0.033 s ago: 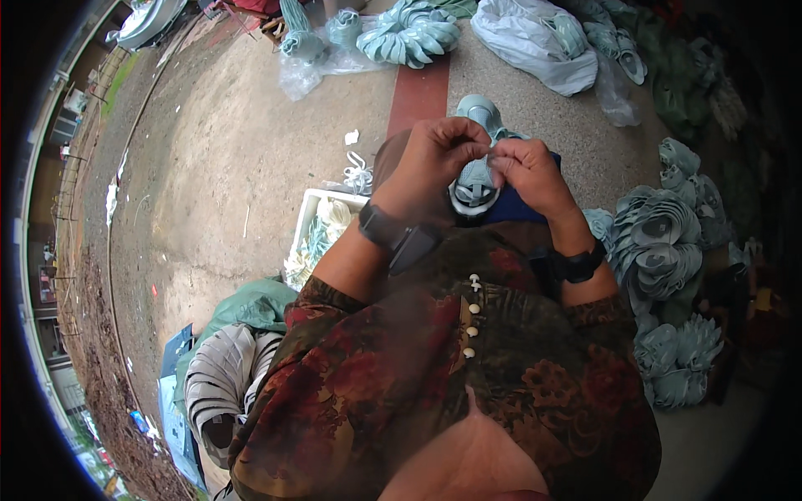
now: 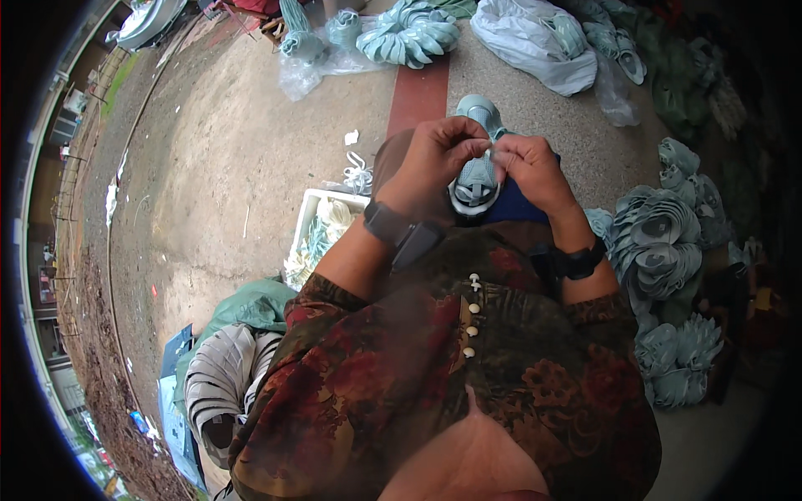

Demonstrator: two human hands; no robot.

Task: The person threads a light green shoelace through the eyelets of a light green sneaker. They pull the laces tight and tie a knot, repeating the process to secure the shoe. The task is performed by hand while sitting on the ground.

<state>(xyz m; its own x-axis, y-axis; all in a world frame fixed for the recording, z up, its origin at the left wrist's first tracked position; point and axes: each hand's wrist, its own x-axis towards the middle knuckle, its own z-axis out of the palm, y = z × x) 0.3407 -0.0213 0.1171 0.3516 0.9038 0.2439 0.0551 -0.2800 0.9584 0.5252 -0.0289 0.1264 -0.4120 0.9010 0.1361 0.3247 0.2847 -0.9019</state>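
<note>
A light blue-green shoe upper lies lengthwise over my lap, its rounded light opening end toward me. Above it, my left hand has thumb and forefinger pinched together. Close beside it on the right, my right hand is also closed in a pinch, the fingertips of both nearly meeting. Whatever thin thing they hold is too small to make out. Part of the upper is covered by my fingers. Dark blue cloth shows under the upper, below my right hand.
A white bin of pale laces stands left of my lap, with loose white laces beyond it. Stacked blue-green uppers lie at right; more sit at the far side. Grey-white uppers rest near my left elbow.
My right hand's fingers have shifted very slightly over the shoe upper. Both pinches stay closed, and the upper has not visibly moved.
</note>
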